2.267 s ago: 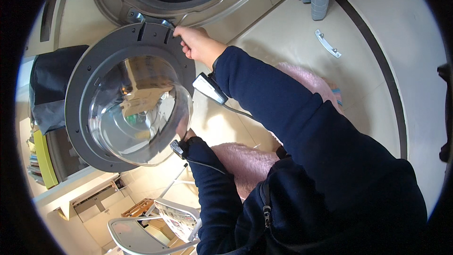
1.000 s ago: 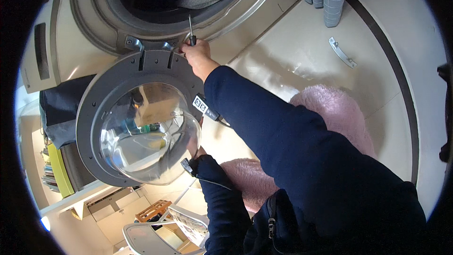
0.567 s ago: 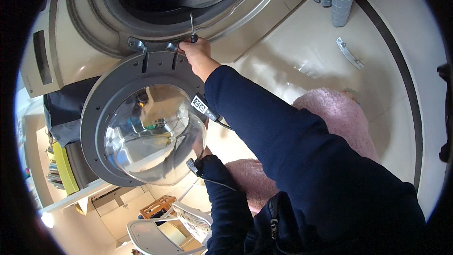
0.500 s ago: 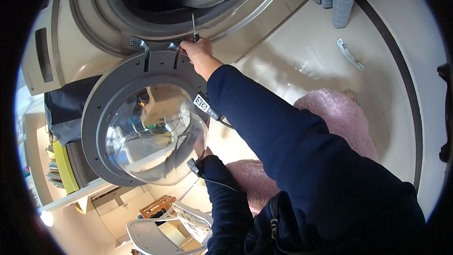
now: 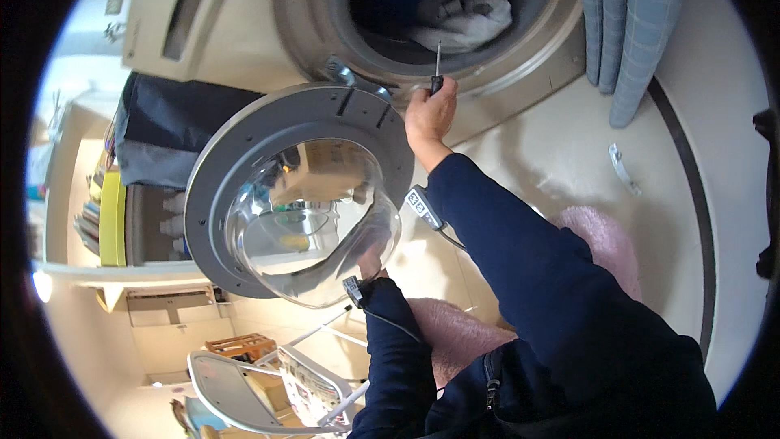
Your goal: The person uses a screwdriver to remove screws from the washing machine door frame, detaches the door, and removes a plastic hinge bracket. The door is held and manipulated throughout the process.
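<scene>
My right hand [image 5: 431, 118] is closed around the dark handle of a screwdriver [image 5: 439, 69]. Its thin metal shaft points up, in front of the drum opening. Below and left of that hand, the washing machine's round door [image 5: 213, 195] hangs wide, its grey ring and clear glass bowl [image 5: 313, 272] facing me. A metal hinge [image 5: 341, 73] shows between the door's upper edge and the machine [image 5: 296, 24]. My left hand [image 5: 371, 262] is at the bowl's lower right, partly seen through the glass; its fingers are mostly hidden.
Grey-white laundry [image 5: 467, 24] lies in the drum. A white curved strip [image 5: 624, 169] lies on the floor at the right, below blue checked cloth [image 5: 642, 32]. Pink fluffy fabric [image 5: 455, 333] covers my legs. A white folding chair [image 5: 236, 390] and a dark bag [image 5: 179, 126] are at left.
My right hand with the screwdriver has come away from the door's upper edge and hinge, to the right. The view has shifted, so the machine and door appear farther right.
</scene>
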The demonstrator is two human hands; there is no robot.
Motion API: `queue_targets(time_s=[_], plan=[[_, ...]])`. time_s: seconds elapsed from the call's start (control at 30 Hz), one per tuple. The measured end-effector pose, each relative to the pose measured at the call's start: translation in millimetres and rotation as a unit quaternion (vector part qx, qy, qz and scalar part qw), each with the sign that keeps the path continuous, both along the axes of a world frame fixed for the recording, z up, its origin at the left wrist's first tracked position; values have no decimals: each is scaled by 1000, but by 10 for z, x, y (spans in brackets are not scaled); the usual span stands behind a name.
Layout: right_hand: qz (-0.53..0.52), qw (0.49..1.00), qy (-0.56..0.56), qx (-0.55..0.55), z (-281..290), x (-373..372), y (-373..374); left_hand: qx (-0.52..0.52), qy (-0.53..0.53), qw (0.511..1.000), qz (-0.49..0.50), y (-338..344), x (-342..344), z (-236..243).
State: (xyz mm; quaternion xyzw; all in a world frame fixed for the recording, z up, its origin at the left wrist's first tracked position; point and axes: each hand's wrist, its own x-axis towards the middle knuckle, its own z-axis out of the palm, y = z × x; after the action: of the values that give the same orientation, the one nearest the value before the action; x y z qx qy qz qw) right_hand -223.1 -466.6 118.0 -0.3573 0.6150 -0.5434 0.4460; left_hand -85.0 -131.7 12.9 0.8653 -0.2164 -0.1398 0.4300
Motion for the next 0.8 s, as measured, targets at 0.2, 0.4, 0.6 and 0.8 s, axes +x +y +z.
queue_targets(time_s=[0.2, 0.4, 0.6, 0.8], plan=[[149, 948, 65, -275, 790, -316, -42, 47, -46, 997, 33, -37, -179, 28], [287, 889, 231, -272, 1239, -967, 193, 104, -64, 992, 41, -207, -390, 245], [323, 824, 352, -305, 1207, -908, 244, 5, -54, 998, 27, -300, -595, 515], [348, 804, 364, -317, 1122, -805, 210, -47, -59, 996, 50, -278, -474, 247]])
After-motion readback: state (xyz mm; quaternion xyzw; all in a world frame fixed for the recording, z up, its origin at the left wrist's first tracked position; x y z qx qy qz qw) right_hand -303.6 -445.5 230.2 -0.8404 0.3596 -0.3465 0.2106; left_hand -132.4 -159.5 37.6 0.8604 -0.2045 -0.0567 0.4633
